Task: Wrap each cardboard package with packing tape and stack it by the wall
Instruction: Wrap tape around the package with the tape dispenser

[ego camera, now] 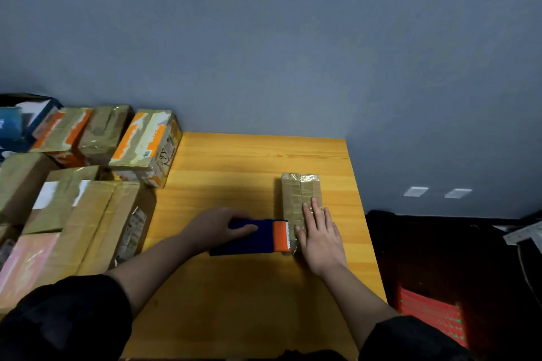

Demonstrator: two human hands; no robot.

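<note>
A narrow cardboard package (299, 193), glossy with tape, lies lengthwise on the right part of the wooden table (240, 161). My right hand (321, 236) rests flat on its near end, fingers straight. My left hand (218, 227) grips a dark blue tape dispenser (249, 239). The dispenser's orange toothed end (281, 236) sits against the package's left side, next to my right thumb.
Several taped cardboard boxes (146, 146) crowd the table's left side and back-left corner by the grey-blue wall. Larger brown boxes (96, 223) lie in front of them. Right of the table the floor is dark, with a red crate (431, 313).
</note>
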